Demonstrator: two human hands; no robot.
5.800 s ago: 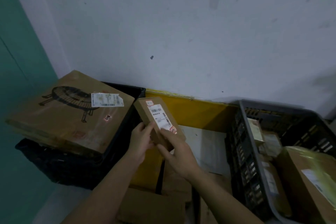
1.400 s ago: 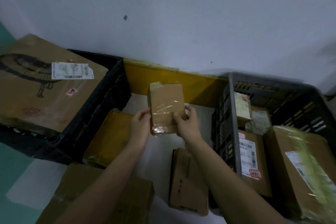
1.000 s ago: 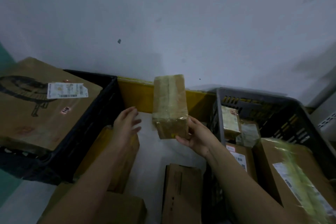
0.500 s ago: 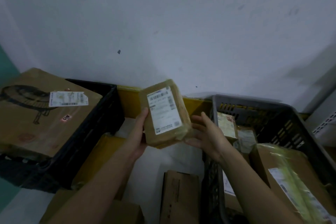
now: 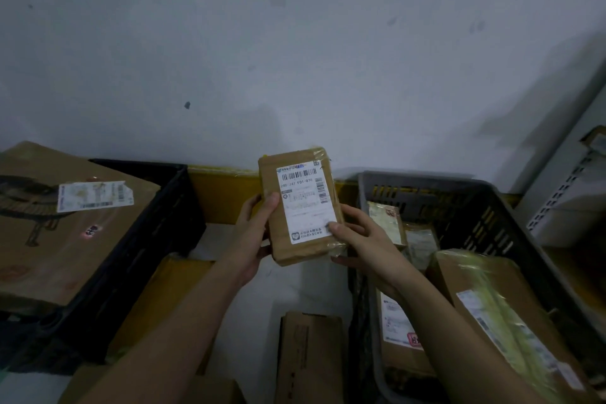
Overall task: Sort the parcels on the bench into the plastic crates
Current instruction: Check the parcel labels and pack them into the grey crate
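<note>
Brown cardboard fills the head view: a small parcel (image 5: 300, 207) is held upright over the table (image 5: 282, 285), between a black crate (image 5: 157, 226) on the left and a grey crate (image 5: 485, 207) on the right. The left hand (image 5: 254, 239) grips its left edge, thumb on the front face; the right hand (image 5: 364, 239) grips the lower right corner, thumb pressing the white label (image 5: 303, 203). That label faces the camera, so the step in hand looks like reading it to choose a crate.

To do it well, I would slide the right thumb off the printed area (it covers the label's lower corner) and hold the parcel steady until the code is legible. The black crate already carries a large box (image 5: 65, 223) that fills its top, while the grey crate holds several smaller parcels (image 5: 387, 226) with gaps near its back wall. More boxes (image 5: 310, 354) lie on the table below. Set it down flat, not dropped.
</note>
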